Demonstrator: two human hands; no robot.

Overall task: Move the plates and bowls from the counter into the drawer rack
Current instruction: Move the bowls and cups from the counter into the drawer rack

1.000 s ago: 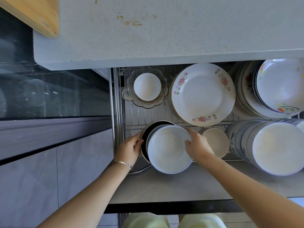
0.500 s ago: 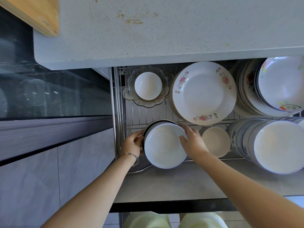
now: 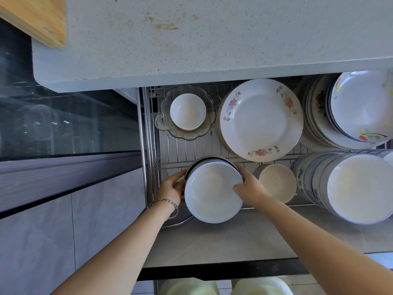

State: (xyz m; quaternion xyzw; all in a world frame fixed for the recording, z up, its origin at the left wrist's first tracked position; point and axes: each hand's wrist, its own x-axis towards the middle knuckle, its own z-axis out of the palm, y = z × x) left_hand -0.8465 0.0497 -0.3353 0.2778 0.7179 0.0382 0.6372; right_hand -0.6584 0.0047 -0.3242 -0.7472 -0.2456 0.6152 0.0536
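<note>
A stack of white bowls (image 3: 210, 194) with dark outer rims sits at the front left of the wire drawer rack (image 3: 180, 150). My left hand (image 3: 171, 189) grips the stack's left rim, a bracelet on its wrist. My right hand (image 3: 248, 188) grips the right rim with fingers curled over the edge. Behind it stand a glass dish (image 3: 168, 122) holding a small white bowl (image 3: 188, 111) and a stack of floral plates (image 3: 260, 120).
A cream bowl stack (image 3: 277, 182) sits just right of my right hand. Blue-patterned bowls (image 3: 357, 188) and more plates (image 3: 361, 107) fill the right side. The speckled counter (image 3: 212, 39) overhangs the drawer, with a wooden board (image 3: 36, 18) at its left corner.
Both hands have carried the bowl stack a little farther back and down into the rack's front left corner. My grip on both rims is unchanged.
</note>
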